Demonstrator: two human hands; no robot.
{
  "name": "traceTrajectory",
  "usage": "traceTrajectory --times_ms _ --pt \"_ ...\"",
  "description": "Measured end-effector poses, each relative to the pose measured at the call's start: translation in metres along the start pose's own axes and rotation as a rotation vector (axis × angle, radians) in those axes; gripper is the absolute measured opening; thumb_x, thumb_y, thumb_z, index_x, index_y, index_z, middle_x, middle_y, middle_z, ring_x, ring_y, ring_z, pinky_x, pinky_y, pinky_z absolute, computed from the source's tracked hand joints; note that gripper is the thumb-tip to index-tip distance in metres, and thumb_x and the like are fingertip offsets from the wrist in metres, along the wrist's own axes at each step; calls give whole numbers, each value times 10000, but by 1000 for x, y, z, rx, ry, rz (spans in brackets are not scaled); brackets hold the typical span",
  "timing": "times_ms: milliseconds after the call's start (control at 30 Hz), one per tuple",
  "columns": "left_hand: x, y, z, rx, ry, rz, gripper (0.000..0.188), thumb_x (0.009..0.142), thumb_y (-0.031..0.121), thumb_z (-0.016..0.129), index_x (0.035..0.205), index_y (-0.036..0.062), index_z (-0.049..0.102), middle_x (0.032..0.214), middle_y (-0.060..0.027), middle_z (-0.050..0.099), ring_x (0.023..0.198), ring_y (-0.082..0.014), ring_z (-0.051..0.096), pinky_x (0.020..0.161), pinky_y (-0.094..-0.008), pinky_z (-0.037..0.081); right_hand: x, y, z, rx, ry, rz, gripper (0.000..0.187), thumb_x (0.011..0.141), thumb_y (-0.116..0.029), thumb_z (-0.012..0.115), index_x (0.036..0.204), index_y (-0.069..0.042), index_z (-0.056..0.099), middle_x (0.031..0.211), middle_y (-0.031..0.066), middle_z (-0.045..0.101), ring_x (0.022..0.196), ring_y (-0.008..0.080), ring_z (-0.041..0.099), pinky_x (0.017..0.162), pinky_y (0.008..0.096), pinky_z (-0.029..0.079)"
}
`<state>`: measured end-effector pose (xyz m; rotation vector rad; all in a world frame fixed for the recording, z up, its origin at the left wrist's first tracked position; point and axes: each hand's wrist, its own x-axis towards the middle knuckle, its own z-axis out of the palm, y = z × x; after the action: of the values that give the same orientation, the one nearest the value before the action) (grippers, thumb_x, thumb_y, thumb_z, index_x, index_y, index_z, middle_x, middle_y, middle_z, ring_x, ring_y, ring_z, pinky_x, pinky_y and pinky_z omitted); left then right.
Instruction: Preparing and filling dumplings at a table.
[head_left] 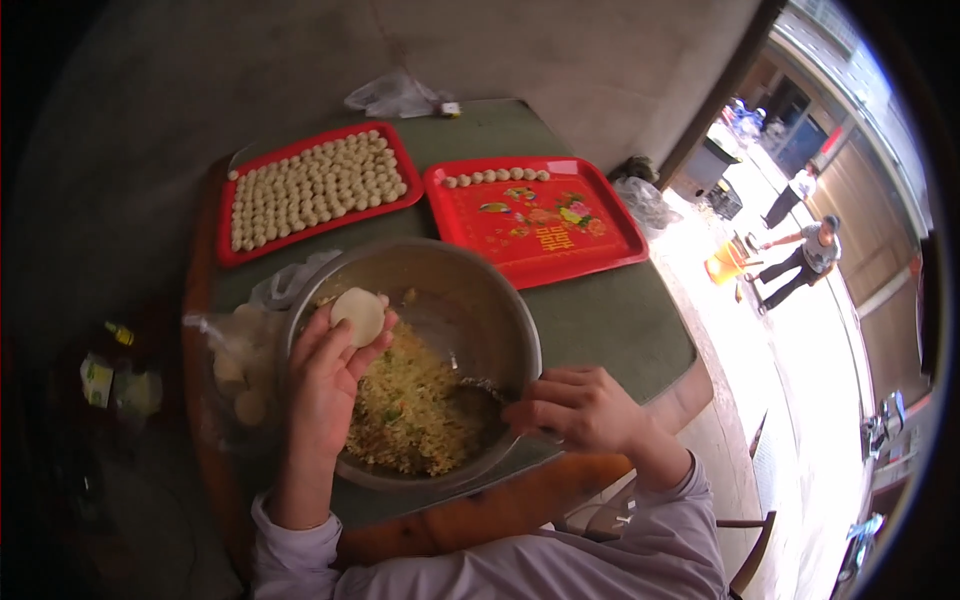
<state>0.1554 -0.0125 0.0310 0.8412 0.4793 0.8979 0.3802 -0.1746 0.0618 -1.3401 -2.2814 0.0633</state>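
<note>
Over the left side of a large steel bowl (518, 300), my left hand (325, 385) holds a thin, round dough wrapper (360, 316) between thumb and fingers. My right hand (575, 408) is at the bowl's right rim, its fingers closed around the handle of what looks like a metal spoon (484, 388). The spoon's far end dips toward a heap of chopped, yellowish-green filling (405, 415), which lies in the near left part of the bowl. To the bowl's left, a clear plastic bag (218, 365) contains several more pale, round wrappers.
A red tray (226, 256) at the far left bears rows of small dumplings. Another red tray (600, 255), with a floral print, has one short row along its back edge. Both stand on a green-topped table (640, 330). Outside at right, two people stand near an orange bucket (725, 263).
</note>
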Motion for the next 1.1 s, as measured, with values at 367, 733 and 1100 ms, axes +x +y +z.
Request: traceTrajectory --times_ms 367,733,1100 --pt "-4 3 8 70 2 -34 352 917 7 420 1261 -54 467 1236 -165 550 1143 -251 566 937 -305 502 11 1 18 277 183 122 112 867 -135 638 872 -35 588 731 81 553 665 241 591 542 347 466" --pt "-8 2 11 75 32 -74 366 912 18 435 1269 -60 458 1232 -176 555 1132 -265 572 927 -325 507 13 24 28 638 258 538 254 984 -234 512 928 7 570 715 -14 571 660 47 581 581 235 485" --pt "-7 -6 8 79 -44 -74 379 907 64 446 1267 -51 478 1218 -174 575 1130 -260 569 952 -361 480 10 39 20 920 536 677 299 993 -258 493 903 8 596 763 27 623 645 88 585 594 244 472"
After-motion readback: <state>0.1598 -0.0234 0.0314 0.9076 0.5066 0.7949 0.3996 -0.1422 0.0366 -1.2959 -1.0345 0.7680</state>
